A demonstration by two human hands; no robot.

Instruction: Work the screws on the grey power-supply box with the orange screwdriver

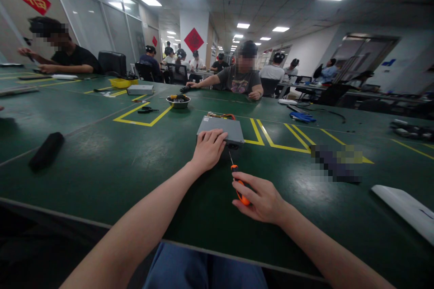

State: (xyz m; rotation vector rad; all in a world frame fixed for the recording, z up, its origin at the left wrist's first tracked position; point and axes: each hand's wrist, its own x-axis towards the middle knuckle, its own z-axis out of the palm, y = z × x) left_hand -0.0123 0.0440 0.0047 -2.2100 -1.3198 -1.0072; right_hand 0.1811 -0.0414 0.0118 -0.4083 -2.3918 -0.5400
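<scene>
a grey metal device box (220, 128) lies on the green worktop (101, 167), one end toward the person; the left hand (209, 149) rests flat on top, apparently steadying it, while the right hand (259, 197) grips an orange-handled screwdriver (240, 185), its shaft angled toward that end.

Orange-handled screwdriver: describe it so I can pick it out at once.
On the green workbench, find the grey metal box under the left hand. Just in front of it, the right hand holds a small screwdriver, shaft pointing at the box. Its bright orange grip sets it apart.
</scene>
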